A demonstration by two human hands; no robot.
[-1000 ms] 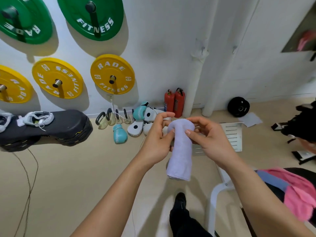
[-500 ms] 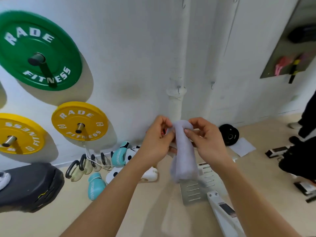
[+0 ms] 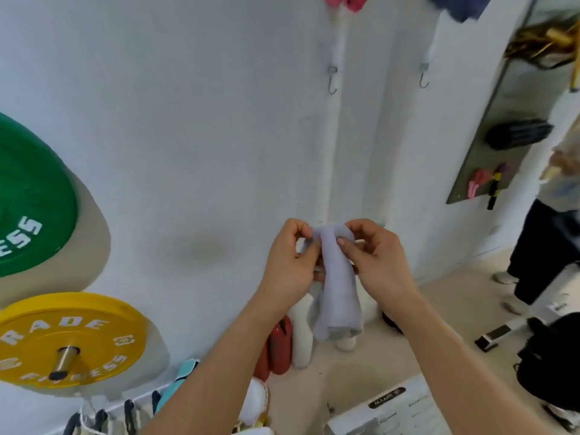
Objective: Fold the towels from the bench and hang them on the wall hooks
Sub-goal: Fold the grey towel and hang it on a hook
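A folded pale lavender towel (image 3: 337, 287) hangs down in front of the white wall. My left hand (image 3: 290, 265) and my right hand (image 3: 376, 259) both pinch its folded top edge, one on each side. Two bare metal wall hooks sit well above my hands: the left hook (image 3: 332, 80) and the right hook (image 3: 423, 76). A pink towel (image 3: 343, 0) and a dark blue towel (image 3: 458, 6) hang at the top edge of the frame, above the hooks.
Green (image 3: 28, 199) and yellow (image 3: 67, 340) weight plates hang on the wall at left. Red fire extinguishers (image 3: 277, 350), gloves and a white step platform (image 3: 386, 409) lie on the floor below. A person (image 3: 546, 233) stands at right beside a pegboard (image 3: 499, 149).
My view has tilted upward, so the hooks and hanging towels have come into sight. My hands keep the same pinch on the towel's top and have drawn closer to the wall.
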